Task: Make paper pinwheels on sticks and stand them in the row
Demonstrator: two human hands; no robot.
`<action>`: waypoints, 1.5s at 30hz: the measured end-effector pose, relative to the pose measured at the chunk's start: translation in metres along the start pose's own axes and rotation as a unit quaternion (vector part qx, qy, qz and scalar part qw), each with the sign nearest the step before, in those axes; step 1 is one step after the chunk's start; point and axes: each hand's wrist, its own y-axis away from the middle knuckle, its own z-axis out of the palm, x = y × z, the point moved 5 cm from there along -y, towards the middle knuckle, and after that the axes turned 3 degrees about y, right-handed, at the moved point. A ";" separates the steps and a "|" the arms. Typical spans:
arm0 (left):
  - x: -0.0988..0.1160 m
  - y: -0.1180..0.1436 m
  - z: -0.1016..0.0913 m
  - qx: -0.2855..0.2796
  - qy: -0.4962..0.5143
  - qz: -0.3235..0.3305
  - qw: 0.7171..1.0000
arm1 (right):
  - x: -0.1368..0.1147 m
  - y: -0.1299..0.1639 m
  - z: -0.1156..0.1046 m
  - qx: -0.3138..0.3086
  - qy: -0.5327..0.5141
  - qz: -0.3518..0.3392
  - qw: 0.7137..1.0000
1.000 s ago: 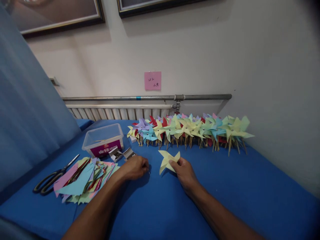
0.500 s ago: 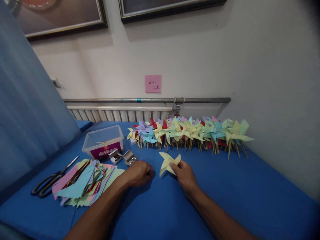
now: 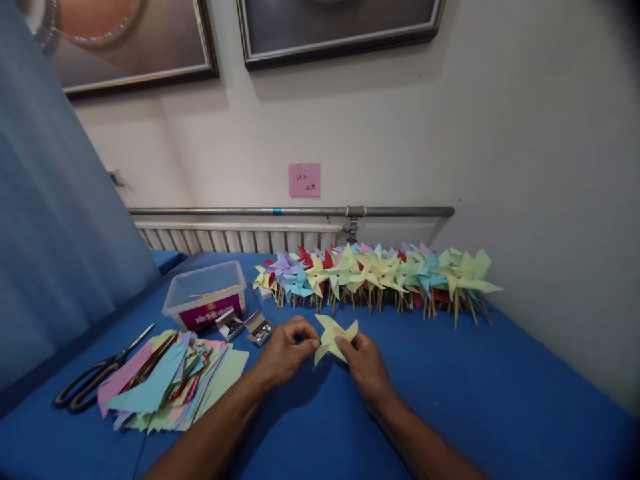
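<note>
A pale yellow paper pinwheel [image 3: 331, 337], folded into pointed blades, is pinched at its centre by my right hand [image 3: 364, 363], thumb on the front. No stick shows on it. Just left of the pinwheel, my left hand [image 3: 290, 350] has its thumb and fingers pinched together; whatever sits between them is too small to make out. Close behind my left hand stand two small opened boxes: one [image 3: 259, 328] with shiny metal pins, the other [image 3: 230, 325] with darker small pieces.
Several finished pinwheels [image 3: 370, 273] on sticks stand in a row at the back. A clear plastic tub [image 3: 203, 283] with thin sticks is behind the boxes. Cut coloured paper [image 3: 170, 383] lies left, beside black-handled scissors [image 3: 103, 373]. A blue curtain [image 3: 60, 200] hangs at the left.
My left hand has moved right and closer to the pinwheel, its pinch now near the left blade. My right hand still holds the pinwheel. The view has tilted up slightly.
</note>
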 end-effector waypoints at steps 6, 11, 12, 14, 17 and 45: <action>-0.011 0.001 0.017 0.092 0.093 0.026 0.991 | 0.003 -0.002 0.005 0.020 -0.033 -0.027 0.999; -0.010 0.003 0.021 0.100 0.079 0.035 0.991 | -0.003 0.004 0.012 0.003 -0.039 -0.039 0.998; -0.009 0.004 0.021 0.096 0.069 0.040 0.992 | -0.005 0.006 0.013 -0.002 -0.040 -0.038 0.998; -0.007 0.004 0.020 0.082 0.051 0.047 0.994 | -0.009 0.010 0.016 -0.014 -0.044 -0.033 0.998; -0.005 0.004 0.018 0.063 0.039 0.050 0.996 | -0.013 0.013 0.017 -0.026 -0.054 -0.027 0.998; 0.003 0.007 0.024 0.092 -0.026 0.067 0.993 | -0.010 0.010 0.018 -0.054 -0.059 -0.027 0.996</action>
